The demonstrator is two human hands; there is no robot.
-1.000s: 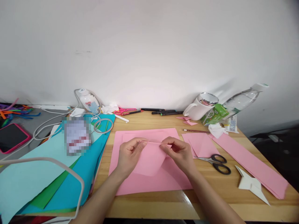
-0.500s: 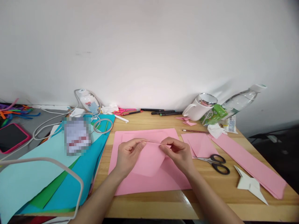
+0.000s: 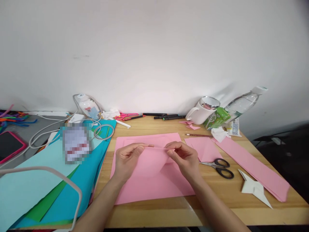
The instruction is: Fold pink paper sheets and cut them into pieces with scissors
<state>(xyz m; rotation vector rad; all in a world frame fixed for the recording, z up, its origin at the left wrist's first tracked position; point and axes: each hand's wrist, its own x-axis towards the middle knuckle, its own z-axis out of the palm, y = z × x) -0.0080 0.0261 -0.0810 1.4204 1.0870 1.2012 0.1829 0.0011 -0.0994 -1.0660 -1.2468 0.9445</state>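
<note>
My left hand (image 3: 127, 158) and my right hand (image 3: 183, 158) each pinch an upper corner of a small pink paper piece (image 3: 152, 159). The piece curves downward between them, held just above a large pink sheet (image 3: 149, 187) that lies flat on the wooden table (image 3: 154, 212). Both hands have thumb and fingers pressed together on the paper's top edge.
Black-handled scissors (image 3: 220, 167), pink offcuts (image 3: 205, 148), long pink strips (image 3: 253, 164) and a white folded star (image 3: 256, 190) lie to the right. A mug (image 3: 204, 111), a water bottle (image 3: 241, 103) and markers (image 3: 166, 116) stand at the back. Blue and green sheets (image 3: 48, 180), cables and a phone (image 3: 8, 146) lie left.
The curved bottom of the small pink piece has risen a little and looks flatter. My hands stay pinched on its corners; the view has shifted slightly.
</note>
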